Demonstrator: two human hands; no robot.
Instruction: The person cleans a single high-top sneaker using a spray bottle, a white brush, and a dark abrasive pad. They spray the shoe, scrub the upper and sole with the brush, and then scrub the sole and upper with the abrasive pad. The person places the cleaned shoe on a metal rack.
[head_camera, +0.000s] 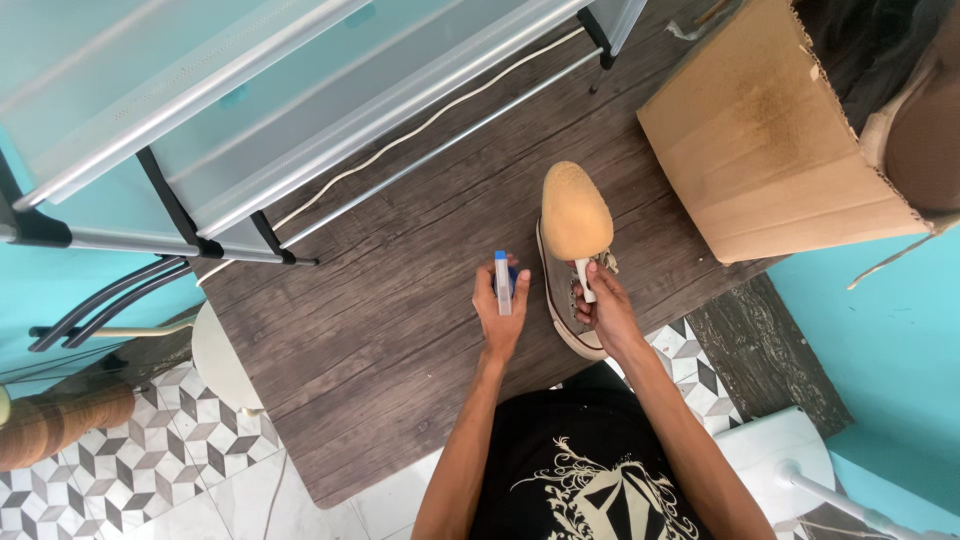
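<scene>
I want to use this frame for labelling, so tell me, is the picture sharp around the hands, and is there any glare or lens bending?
Head view: left hand and right hand look sharp; even daylight, soft shadows beside the shoe; pale glare washes the frosted shelf; wide-angle bending curves the shelf rails and the cardboard box near the edges.

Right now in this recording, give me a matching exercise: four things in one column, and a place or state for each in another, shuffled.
1. small white and blue bottle
2. tan oval sponge brush
3. grey canvas sneaker
4. brown cardboard box

A. lying on the dark wood-look mat
B. standing open at upper right
C. gripped in the left hand
D. held by its white handle in the right hand

Pairs: 1-C, 2-D, 3-A, 4-B
</scene>
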